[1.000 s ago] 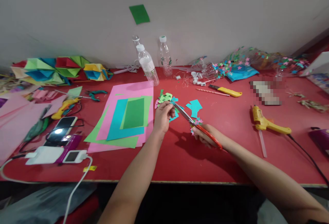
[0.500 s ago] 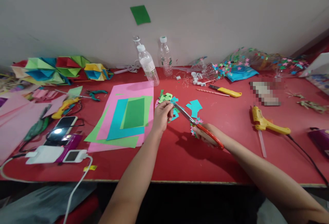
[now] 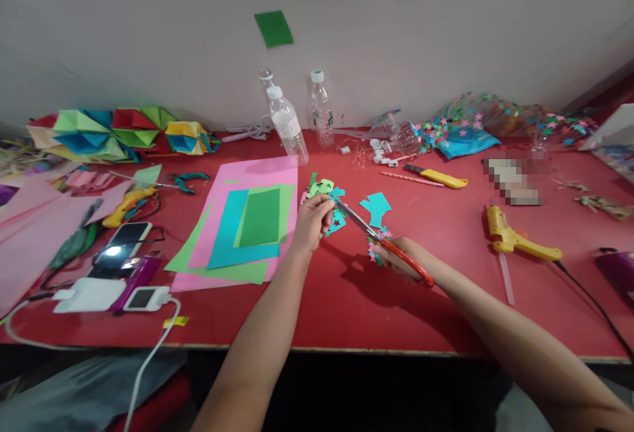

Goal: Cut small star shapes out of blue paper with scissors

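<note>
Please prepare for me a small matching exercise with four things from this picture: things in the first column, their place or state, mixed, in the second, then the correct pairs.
Things:
1. Scissors
2. Left hand
3. Dark green paper square
4. Pliers

Place or state:
A. On the wall
B. Pinching blue paper
C. Teal handles, lying on the table
D. Red handles, held in the right hand

Pairs: 1-D, 2-B, 3-A, 4-C
</note>
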Demonstrator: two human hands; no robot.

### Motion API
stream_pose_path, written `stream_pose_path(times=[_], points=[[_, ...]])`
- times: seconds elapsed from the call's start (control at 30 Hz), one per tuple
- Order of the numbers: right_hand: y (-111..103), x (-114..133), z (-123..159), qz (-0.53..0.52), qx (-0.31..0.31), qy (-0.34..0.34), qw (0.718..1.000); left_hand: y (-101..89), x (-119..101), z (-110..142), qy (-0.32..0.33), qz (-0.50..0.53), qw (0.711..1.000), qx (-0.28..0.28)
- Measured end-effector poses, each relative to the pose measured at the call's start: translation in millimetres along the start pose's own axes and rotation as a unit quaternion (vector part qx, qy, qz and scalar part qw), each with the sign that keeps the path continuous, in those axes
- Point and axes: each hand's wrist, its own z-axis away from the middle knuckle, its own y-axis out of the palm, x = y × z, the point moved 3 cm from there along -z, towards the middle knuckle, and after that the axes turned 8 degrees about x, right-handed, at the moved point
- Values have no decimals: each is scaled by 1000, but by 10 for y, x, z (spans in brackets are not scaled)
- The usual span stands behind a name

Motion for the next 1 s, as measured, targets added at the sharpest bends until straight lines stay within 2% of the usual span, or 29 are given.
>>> stream_pose_path(times=[1.0], points=[[-39, 31, 25, 27, 5, -11, 1000, -4, 13, -6, 1, -3, 1000, 7]])
